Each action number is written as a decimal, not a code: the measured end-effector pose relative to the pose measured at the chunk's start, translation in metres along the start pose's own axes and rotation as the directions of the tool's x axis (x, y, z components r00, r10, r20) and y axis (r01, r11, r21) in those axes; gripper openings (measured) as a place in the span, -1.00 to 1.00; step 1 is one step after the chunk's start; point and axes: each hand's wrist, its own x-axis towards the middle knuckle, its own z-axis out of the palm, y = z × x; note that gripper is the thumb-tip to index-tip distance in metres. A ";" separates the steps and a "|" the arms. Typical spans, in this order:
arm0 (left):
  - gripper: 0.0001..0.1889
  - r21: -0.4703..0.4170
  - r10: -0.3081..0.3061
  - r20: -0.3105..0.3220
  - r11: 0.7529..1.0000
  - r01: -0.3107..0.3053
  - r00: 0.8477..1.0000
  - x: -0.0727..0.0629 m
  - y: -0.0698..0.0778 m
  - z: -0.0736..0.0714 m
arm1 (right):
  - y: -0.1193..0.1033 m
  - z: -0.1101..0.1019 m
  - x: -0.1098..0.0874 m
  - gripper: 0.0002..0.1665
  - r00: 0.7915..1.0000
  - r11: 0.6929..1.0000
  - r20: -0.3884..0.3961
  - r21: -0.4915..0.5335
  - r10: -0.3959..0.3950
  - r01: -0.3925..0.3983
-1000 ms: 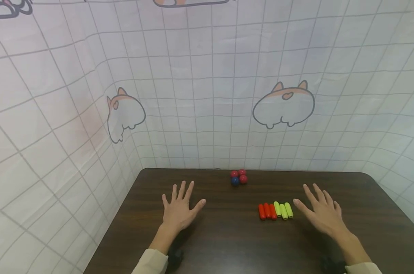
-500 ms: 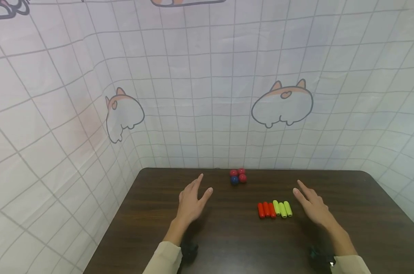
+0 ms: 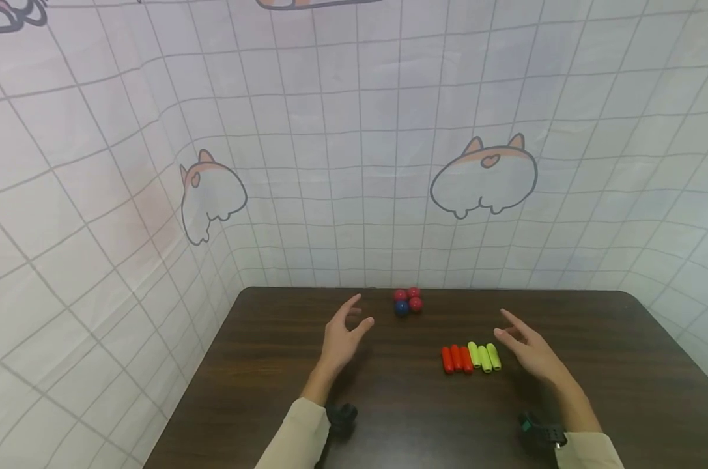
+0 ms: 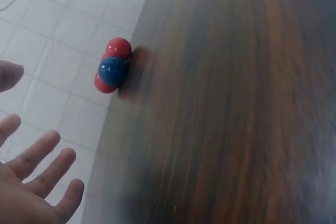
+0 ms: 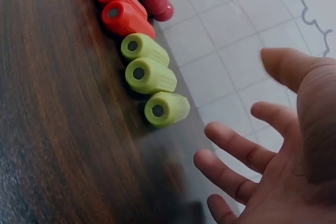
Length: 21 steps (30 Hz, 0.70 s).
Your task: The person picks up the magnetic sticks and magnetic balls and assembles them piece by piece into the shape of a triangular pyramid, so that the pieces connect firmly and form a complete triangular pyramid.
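Observation:
Above the dark table, my left hand (image 3: 339, 342) hovers to the left of a small cluster of balls, its fingers spread and holding nothing. The cluster has one blue ball (image 3: 402, 308) and three red balls (image 3: 415, 304). My right hand (image 3: 532, 352) is held just right of a row of short rods, fingers relaxed and apart from them. Three red rods (image 3: 456, 359) lie side by side, followed by three yellow-green rods (image 3: 484, 357). In the right wrist view, the near end of each yellow-green rod (image 5: 152, 72) shows a dark round centre.
The dark wood-grain table (image 3: 400, 404) reaches back to a white grid-patterned cloth (image 3: 342, 163) with cartoon animal prints. That cloth also hangs along the left and right sides. A dark device is strapped at each wrist.
Both hands have moved inward, the left one rightward and the right one slightly leftward. Their widely spread fingers have relaxed. Balls and rods have stayed in place.

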 end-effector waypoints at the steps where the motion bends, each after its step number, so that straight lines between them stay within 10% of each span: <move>1: -0.39 -0.014 0.000 -0.003 1.000 0.000 1.000 0.002 -0.001 0.002 | 0.001 0.001 0.000 -0.15 1.000 1.000 -0.003 -0.008 -0.007 0.007; 21: -0.46 -0.041 -0.036 0.026 0.998 0.037 0.999 0.028 -0.013 0.045 | 0.011 0.006 -0.002 -0.20 0.997 0.997 0.039 0.028 -0.066 0.065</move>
